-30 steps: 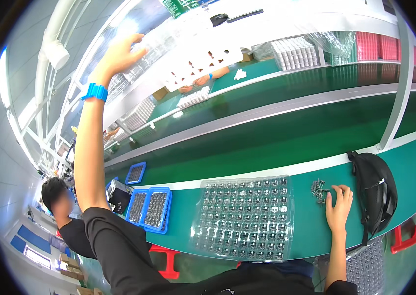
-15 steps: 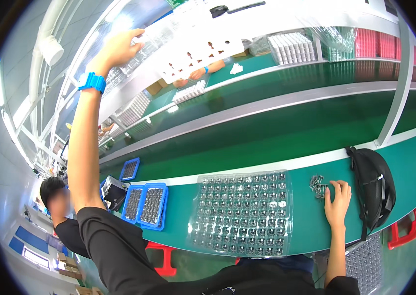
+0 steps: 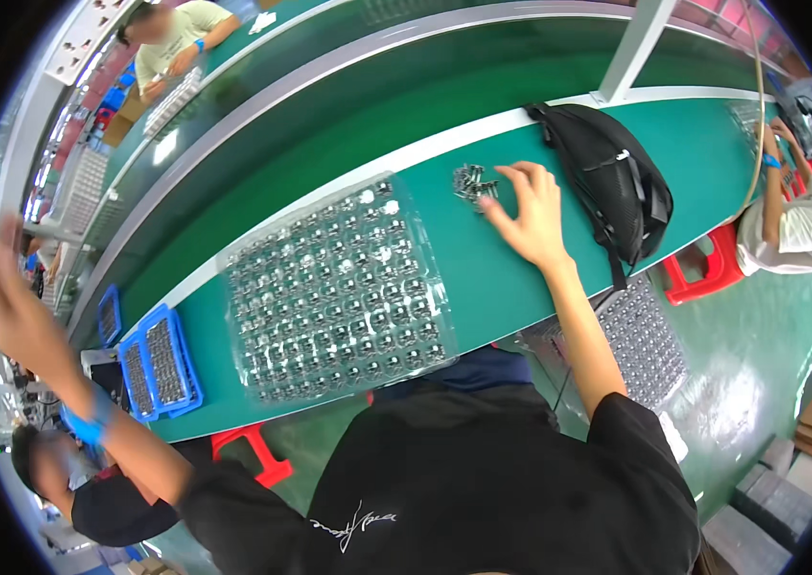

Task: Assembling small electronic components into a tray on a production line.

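My right hand rests low over the green bench, thumb and fingers apart, with nothing visible in it. Its fingertips are beside a small heap of metal pin-like parts; whether they touch it I cannot tell. My left hand is raised at the far left, a blue band on its wrist, and its fingers are smeared by motion. Between the two arms lies a clear plastic blister tray, its rows of pockets filled with small dark and silver parts.
A black backpack lies right of my right hand. Blue trays of small parts stand at the left. Red stools and another filled tray are below the bench. Co-workers sit left, right and across.
The view has swung down and to the right. My left arm has come down from its high reach toward the upper shelf. My right hand stays by the heap of metal parts.
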A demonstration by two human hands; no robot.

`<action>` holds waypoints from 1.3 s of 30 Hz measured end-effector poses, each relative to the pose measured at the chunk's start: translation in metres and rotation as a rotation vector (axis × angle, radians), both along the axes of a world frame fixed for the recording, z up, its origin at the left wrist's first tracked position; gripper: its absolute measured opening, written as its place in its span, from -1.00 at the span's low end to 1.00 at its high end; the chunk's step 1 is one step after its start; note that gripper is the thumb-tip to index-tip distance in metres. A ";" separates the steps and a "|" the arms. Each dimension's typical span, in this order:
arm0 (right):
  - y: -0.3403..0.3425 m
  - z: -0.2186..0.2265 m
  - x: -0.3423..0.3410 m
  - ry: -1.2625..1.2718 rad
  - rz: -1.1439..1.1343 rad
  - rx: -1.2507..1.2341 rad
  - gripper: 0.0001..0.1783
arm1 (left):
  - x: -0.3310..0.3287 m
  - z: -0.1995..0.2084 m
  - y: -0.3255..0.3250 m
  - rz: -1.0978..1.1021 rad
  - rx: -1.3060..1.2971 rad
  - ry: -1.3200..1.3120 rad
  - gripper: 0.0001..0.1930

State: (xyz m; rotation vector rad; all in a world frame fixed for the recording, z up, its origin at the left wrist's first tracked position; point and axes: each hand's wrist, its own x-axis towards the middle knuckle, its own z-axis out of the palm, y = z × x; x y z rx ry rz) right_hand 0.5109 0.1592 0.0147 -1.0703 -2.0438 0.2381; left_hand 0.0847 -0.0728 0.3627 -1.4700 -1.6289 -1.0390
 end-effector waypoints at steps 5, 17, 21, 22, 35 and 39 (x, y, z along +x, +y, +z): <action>0.016 0.013 -0.003 -0.210 0.174 0.174 -0.11 | 0.007 -0.246 -0.099 0.086 -0.551 -0.266 -0.62; 0.097 0.028 -0.033 -0.266 0.375 -0.156 -0.59 | 0.024 -0.360 -0.150 0.008 -0.318 -0.906 -0.52; 0.107 0.021 -0.044 -0.310 0.381 -0.317 -0.52 | 0.035 -0.342 -0.139 0.151 -0.203 -0.870 -0.58; 0.109 0.019 -0.047 -0.281 0.427 -0.381 -0.51 | 0.047 -0.325 -0.127 0.152 -0.203 -0.873 -0.58; 0.142 0.005 -0.026 0.058 0.646 -0.542 -0.81 | 0.188 -0.297 0.172 -0.656 -0.625 -0.097 -0.74; 0.133 -0.015 -0.032 0.069 0.484 -0.289 -0.81 | 0.199 -0.322 0.207 -0.723 -0.734 -0.181 -0.68</action>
